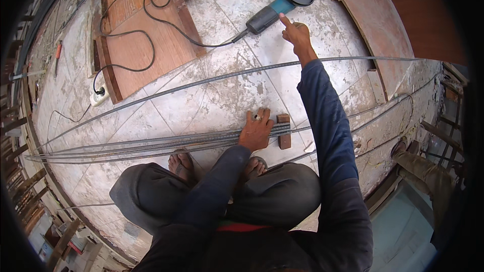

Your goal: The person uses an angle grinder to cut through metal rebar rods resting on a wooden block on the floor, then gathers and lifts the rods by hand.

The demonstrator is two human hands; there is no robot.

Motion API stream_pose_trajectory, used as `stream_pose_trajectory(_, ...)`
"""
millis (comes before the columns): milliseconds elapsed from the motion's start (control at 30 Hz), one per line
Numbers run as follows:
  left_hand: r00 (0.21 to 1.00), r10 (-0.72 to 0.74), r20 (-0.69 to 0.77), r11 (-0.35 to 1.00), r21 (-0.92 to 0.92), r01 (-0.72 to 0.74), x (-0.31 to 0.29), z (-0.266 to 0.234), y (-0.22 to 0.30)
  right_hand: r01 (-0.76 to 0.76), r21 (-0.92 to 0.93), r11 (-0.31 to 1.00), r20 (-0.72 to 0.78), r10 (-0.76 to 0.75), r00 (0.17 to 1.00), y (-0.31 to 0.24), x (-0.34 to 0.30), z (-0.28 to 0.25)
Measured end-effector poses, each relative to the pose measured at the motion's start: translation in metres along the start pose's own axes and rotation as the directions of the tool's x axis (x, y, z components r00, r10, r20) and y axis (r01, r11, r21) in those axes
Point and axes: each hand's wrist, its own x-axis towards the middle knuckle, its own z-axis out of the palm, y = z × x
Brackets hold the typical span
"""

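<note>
Angle grinder (272,14) sits upper centre of frame, long axis lower left to upper right, just up-left of the nearer right hand (298,36) (half-open, holding nothing, contact unclear), while left hand (257,132) lies over the rebar bundle (280,130) mid-frame, can't tell if gripping.

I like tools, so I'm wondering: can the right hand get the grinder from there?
Probably yes: the right hand is stretched out right beside the grinder, and nothing shows between them to block it.
</note>
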Motion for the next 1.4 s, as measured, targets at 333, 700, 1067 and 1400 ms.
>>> stream_pose_trajectory(333,0.993,0.055,-0.101,0.998,0.044,-0.05,-0.013,0.007,-0.007,-0.344,0.106,0.933,-0.151,0.357,0.922,-0.012,0.063,0.078)
stream_pose_trajectory(700,0.99,0.08,-0.119,0.986,-0.134,-0.096,-0.019,0.0,-0.012,0.213,0.523,0.826,0.303,-0.413,0.859,-0.094,-0.099,0.007)
stream_pose_trajectory(1067,0.579,0.371,-0.726,0.79,-0.08,-0.607,-0.024,-0.114,0.093,0.501,0.657,0.564,-0.011,-0.657,0.754,-0.128,-0.246,-0.244)
stream_pose_trajectory(1400,0.715,0.066,0.696,0.998,-0.044,-0.049,0.004,-0.123,0.003,0.734,0.448,0.51,-0.539,-0.5,0.677,-0.026,-0.394,-0.352)
